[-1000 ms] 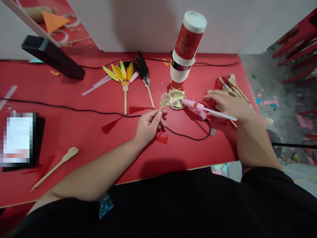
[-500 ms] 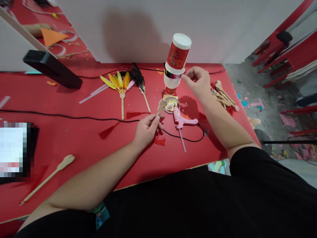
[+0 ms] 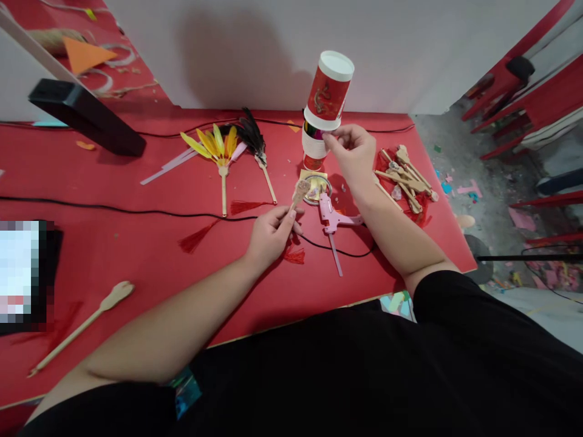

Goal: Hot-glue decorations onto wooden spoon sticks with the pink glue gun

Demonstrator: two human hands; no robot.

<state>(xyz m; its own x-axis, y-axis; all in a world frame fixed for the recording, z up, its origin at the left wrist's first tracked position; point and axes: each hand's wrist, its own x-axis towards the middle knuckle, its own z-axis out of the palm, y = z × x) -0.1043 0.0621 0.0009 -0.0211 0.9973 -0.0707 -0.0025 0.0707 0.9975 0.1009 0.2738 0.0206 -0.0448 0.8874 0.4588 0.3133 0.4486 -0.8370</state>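
My left hand (image 3: 271, 237) is closed around a small wooden fan handle (image 3: 300, 193), its wide, rough-looking head pointing up and away from me. A red tassel (image 3: 294, 254) shows just below that hand. My right hand (image 3: 353, 152) is raised beside a stack of red and white paper cups (image 3: 330, 91), its thumb and fingers pinched at the gap in the middle, where dark and purple material shows. Whatever lies between those fingertips is too small to make out. Under my right forearm lies a pink glue gun (image 3: 334, 217), nozzle toward a round dish (image 3: 316, 200) on yellow paper.
Feather fans, one yellow (image 3: 222, 173) and one black (image 3: 262, 158), lie left of the cups. Wooden handles (image 3: 407, 179) are piled at right; a single handle (image 3: 86, 325) lies front left. A black post (image 3: 86, 118) and a pixelated screen (image 3: 20, 273) stand at left. Black cables cross the red table (image 3: 150, 255).
My right hand has moved left and closer, its fingertips now against the middle of the cup stack. The left hand keeps its hold on the handle. The view has shifted slightly.
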